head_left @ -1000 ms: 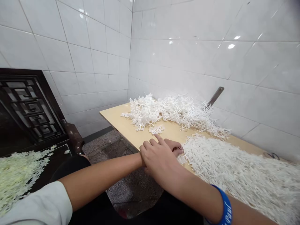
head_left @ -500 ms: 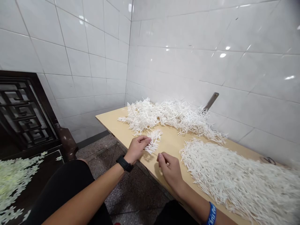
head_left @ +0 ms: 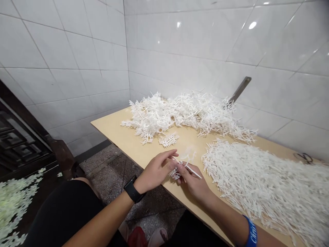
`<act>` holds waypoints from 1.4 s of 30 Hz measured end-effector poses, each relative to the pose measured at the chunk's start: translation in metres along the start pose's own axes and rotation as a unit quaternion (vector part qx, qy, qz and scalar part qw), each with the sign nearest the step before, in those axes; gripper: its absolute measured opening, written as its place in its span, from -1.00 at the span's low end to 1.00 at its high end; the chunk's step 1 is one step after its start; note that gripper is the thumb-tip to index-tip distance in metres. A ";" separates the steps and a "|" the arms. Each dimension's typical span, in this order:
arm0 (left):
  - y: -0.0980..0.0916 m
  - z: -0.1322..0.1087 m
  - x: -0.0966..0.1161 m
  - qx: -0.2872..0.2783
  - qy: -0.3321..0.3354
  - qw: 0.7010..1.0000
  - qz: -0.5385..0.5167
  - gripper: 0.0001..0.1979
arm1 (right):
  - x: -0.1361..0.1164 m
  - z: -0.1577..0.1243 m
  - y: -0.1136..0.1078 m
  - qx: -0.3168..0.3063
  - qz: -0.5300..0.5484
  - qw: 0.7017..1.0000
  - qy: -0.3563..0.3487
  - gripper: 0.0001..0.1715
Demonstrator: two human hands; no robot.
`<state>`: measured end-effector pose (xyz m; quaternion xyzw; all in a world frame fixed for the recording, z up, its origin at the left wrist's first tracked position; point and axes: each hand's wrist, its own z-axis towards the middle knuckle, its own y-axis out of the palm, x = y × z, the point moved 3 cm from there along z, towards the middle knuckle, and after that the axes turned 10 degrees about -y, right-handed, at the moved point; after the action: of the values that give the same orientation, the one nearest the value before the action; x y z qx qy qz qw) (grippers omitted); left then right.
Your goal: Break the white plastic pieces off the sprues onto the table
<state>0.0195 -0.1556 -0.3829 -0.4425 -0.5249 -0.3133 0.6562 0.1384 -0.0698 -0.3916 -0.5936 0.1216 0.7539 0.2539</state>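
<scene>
My left hand [head_left: 158, 169], with a black watch on its wrist, is closed at the fingertips on a small clump of white branched plastic sprigs [head_left: 175, 174]. My right hand [head_left: 194, 180], wearing a blue wristband, meets it there and pinches a white sprig [head_left: 193, 170] whose thin stem sticks out to the right. The fingers partly hide where the pieces join. Just beyond the hands, a blurred white sprig [head_left: 189, 153] shows over the tabletop. A small loose clump [head_left: 168, 140] lies on the table between the hands and the tangled heap [head_left: 154, 118].
The wooden table [head_left: 110, 121] stands against tiled walls. A wide pile of straighter white sprigs [head_left: 257, 178] covers its right side. A flat metal bar [head_left: 241, 89] leans behind the heap. Pale flower pieces [head_left: 15, 199] lie at lower left, by a dark carved chair [head_left: 23, 133].
My hands have come together: the left moved right with its clump, and the right now pinches a sprig. The view has shifted, and the blurred sprig has appeared beyond the hands.
</scene>
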 end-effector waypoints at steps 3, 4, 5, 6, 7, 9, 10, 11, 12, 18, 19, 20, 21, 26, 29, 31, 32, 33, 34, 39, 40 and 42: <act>0.004 -0.002 0.006 -0.037 0.035 0.996 0.074 -0.59 | 0.005 -0.002 -0.001 -0.015 -0.005 1.000 -0.011 -0.43; 0.006 -0.003 0.007 -0.046 0.039 0.995 0.084 -0.59 | 0.005 -0.002 -0.001 -0.023 -0.015 1.000 -0.015 -0.41; 0.007 -0.003 0.007 -0.050 0.035 0.995 0.075 -0.57 | 0.006 -0.002 -0.001 -0.030 -0.030 0.999 -0.019 -0.39; 0.008 -0.003 0.006 -0.052 0.022 0.997 0.049 -0.54 | 0.005 -0.002 -0.001 -0.036 -0.048 0.998 -0.025 -0.38; 0.009 -0.003 0.005 -0.052 0.004 0.999 0.012 -0.52 | 0.003 -0.001 0.000 -0.043 -0.069 0.996 -0.034 -0.39; 0.007 -0.002 0.000 -0.055 -0.038 0.995 -0.072 -0.52 | -0.003 0.000 0.001 -0.059 -0.110 0.990 -0.062 -0.41; 0.005 0.000 -0.002 -0.054 -0.057 0.991 -0.106 -0.52 | -0.006 0.000 0.002 -0.069 -0.126 0.987 -0.078 -0.42; 0.002 0.001 -0.004 -0.041 -0.072 0.987 -0.136 -0.52 | -0.010 0.000 0.004 -0.080 -0.138 0.983 -0.092 -0.43; -0.002 0.003 -0.006 -0.020 -0.084 0.983 -0.164 -0.52 | -0.012 -0.001 0.005 -0.093 -0.145 0.980 -0.102 -0.43; -0.010 0.010 -0.009 0.003 -0.081 0.982 -0.171 -0.54 | -0.010 -0.004 0.000 -0.018 -0.101 0.994 -0.043 -0.43; -0.007 0.010 -0.008 0.004 -0.071 0.989 -0.126 -0.58 | -0.008 -0.003 -0.002 0.012 -0.084 0.996 -0.028 -0.44; -0.005 0.011 -0.009 0.014 -0.064 0.994 -0.086 -0.60 | -0.007 -0.002 -0.003 0.034 -0.070 0.997 -0.018 -0.45; -0.004 0.011 -0.009 0.027 -0.056 0.996 -0.056 -0.61 | -0.006 -0.002 -0.003 0.049 -0.061 0.997 -0.013 -0.47; -0.004 0.015 -0.010 -0.019 -0.041 0.996 -0.079 -0.51 | -0.002 -0.001 -0.005 0.116 -0.064 0.991 0.005 -0.52; -0.006 0.013 -0.007 -0.050 -0.054 0.993 -0.097 -0.42 | -0.002 -0.001 -0.004 0.125 -0.050 0.991 0.024 -0.52; -0.005 0.010 -0.002 -0.066 -0.044 0.995 -0.060 -0.42 | -0.002 0.000 -0.004 0.120 -0.040 0.992 0.028 -0.54; -0.004 0.008 0.000 -0.071 -0.035 0.996 -0.035 -0.44 | -0.002 0.000 -0.004 0.115 -0.037 0.992 0.026 -0.54; -0.002 0.007 0.002 -0.071 -0.026 0.997 -0.015 -0.46 | -0.002 0.000 -0.003 0.106 -0.034 0.994 0.023 -0.54; 0.000 0.007 0.003 -0.062 -0.021 0.998 -0.001 -0.49 | -0.002 0.000 -0.002 0.095 -0.028 0.995 0.020 -0.53; 0.002 0.010 -0.006 0.028 -0.063 0.997 -0.046 -0.51 | 0.001 -0.002 0.004 0.012 0.018 0.999 0.031 -0.47; 0.002 0.011 -0.008 0.033 -0.073 0.994 -0.067 -0.51 | 0.001 -0.002 0.005 -0.001 0.019 0.999 0.030 -0.47; 0.002 0.012 -0.010 0.018 -0.090 0.989 -0.113 -0.50 | 0.002 -0.003 0.006 -0.018 0.017 0.999 0.026 -0.47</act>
<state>0.0134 -0.1445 -0.3927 -0.3949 -0.6341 -0.3349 0.5743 0.1371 -0.0756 -0.3949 -0.6153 0.1247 0.7444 0.2274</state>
